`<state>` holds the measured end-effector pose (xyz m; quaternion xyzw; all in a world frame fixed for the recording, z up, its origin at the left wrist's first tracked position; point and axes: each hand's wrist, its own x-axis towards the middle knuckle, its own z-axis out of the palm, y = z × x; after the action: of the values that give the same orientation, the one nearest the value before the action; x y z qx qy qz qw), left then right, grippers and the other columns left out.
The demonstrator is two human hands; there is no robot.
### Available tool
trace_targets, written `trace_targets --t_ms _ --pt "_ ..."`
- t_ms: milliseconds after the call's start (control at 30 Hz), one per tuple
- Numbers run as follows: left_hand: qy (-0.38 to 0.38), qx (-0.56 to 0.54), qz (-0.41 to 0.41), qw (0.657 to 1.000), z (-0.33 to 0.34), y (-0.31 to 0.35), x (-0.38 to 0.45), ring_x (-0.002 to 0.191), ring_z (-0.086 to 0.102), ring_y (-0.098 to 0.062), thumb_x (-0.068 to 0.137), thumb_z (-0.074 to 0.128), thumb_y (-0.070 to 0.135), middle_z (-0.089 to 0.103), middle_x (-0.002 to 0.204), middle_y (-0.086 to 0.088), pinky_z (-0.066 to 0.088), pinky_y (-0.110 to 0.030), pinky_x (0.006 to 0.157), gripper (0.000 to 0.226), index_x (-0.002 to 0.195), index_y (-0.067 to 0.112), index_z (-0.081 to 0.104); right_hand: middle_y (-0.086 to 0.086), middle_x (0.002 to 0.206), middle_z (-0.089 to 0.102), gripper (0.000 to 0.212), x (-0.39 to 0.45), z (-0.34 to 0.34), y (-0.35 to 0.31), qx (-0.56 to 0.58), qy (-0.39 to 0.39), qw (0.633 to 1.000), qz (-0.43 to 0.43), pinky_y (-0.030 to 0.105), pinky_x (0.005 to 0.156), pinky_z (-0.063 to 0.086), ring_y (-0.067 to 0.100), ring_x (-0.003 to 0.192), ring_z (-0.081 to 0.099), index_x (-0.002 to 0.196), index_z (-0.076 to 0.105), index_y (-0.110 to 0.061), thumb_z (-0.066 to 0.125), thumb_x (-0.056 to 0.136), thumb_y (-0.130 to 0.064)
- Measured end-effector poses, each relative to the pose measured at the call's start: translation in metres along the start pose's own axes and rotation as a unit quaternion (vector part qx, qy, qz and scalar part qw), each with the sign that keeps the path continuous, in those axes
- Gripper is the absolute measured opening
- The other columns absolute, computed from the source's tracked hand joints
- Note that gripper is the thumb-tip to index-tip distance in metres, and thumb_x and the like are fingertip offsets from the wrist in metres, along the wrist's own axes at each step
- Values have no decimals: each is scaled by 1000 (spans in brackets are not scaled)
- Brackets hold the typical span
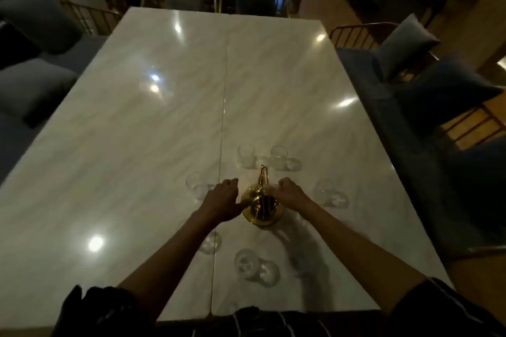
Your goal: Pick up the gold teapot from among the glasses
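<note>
The left hand (222, 201) lay against the left flank of the gold teapot (262, 206), fingers loosely extended and together, steadying rather than gripping. The right hand (290, 194) had its fingers curled at the pot's right side; whether they clamped a handle I cannot tell. The pot stood upright on the marble table (137, 123), near its near edge, ringed by clear glasses (245, 155) within easy pouring reach, spout pointing far.

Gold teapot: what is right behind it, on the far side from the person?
Beyond the gold teapot, two clear glasses stand side by side on the marble table. The left hand and right hand cover its sides, so what they hide is unseen.
</note>
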<state>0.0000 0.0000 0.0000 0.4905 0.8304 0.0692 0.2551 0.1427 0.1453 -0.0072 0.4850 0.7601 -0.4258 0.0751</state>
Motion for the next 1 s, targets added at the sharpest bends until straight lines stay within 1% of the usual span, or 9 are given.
trace_targets --t_ms 100,167,233,433,600,700,800,900,1000 --pt "10 -27 -32 999 6 2 -3 135 48 -31 99 55 56 47 149 -16 45 -40 104 74 151 7 35 5 88 66 35 15 14 -1 95 -40 995 5 37 73 54 22 85 65 94 65 -9 64 86 -43" --pt "14 -41 -50 998 13 2 -5 137 47 -30 99 55 55 45 152 -14 44 -39 105 75 154 9 33 5 81 66 25 26 23 1 153 -62 986 8 35 68 53 18 74 64 91 68 -9 62 89 -33" --pt "12 -52 -73 996 20 3 -7 140 45 -29 99 56 55 41 157 -12 43 -39 108 78 157 11 28 7 84 65 24 36 25 4 203 -69 976 36 28 63 48 17 73 61 98 67 -6 60 91 -28" --pt "17 -76 -120 990 41 7 -17 141 45 -27 99 56 53 39 159 -10 44 -39 107 77 159 14 26 16 102 72 31 62 35 13 268 -82 956 86 31 67 51 26 87 67 106 67 -5 51 94 -29" --pt "52 -118 -137 982 57 15 -27 130 52 -24 99 58 50 48 150 -5 44 -35 101 68 156 20 35 14 103 68 41 75 43 14 189 -80 976 69 41 84 52 31 96 64 112 64 -2 42 92 -31" --pt "75 -152 -132 977 68 18 -35 120 57 -19 98 61 48 51 147 -2 47 -31 96 62 151 22 43 10 89 66 38 72 38 14 163 -98 981 47 36 74 49 23 80 61 108 65 -3 41 94 -29" --pt "109 -174 -132 970 77 21 -47 121 56 -17 98 63 46 51 147 1 47 -29 96 57 149 24 47 9 94 65 36 72 29 17 126 -123 984 10 37 77 49 26 89 61 106 67 -7 42 95 -30" --pt "156 -171 -122 965 85 23 -59 124 55 -16 98 64 41 52 146 2 49 -28 96 53 147 25 50 12 86 66 36 68 18 14 68 -132 987 -52 42 79 53 27 83 62 100 68 -5 44 95 -31" --pt "207 -160 -103 959 96 26 -72 129 53 -16 98 66 36 54 144 2 52 -33 98 50 144 27 53 15 90 69 36 51 7 2 31 -140 982 -123 46 84 54 28 86 66 91 69 -5 46 95 -32"
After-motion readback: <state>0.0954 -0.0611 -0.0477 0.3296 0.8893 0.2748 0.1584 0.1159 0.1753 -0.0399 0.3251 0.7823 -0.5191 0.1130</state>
